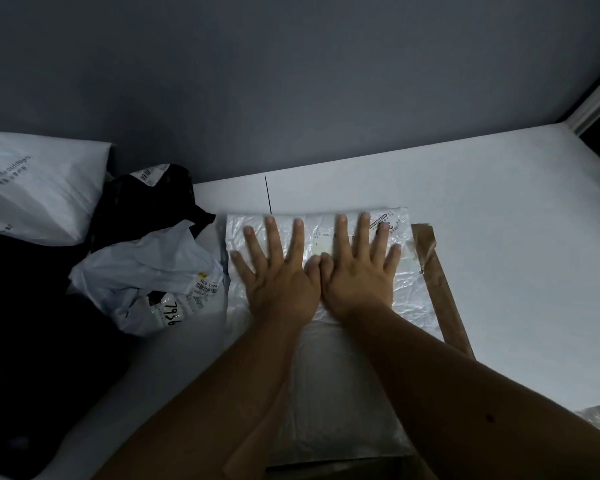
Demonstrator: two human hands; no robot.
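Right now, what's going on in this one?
A person presses the left hand and right hand flat on a white plastic mailer bag lying on the white table, fingers spread, thumbs touching. A brown tape strip lies along the bag's right edge. Crumpled grey and black mailers sit piled to the left, untouched.

Crinkled glossy plastic mailer (409,296)

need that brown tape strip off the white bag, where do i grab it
Pinch the brown tape strip at its far end, which looks creased and slightly lifted. Come from the right, over the table: the strip runs along the right edge of the white bag, and the left hand and right hand press flat on its middle.
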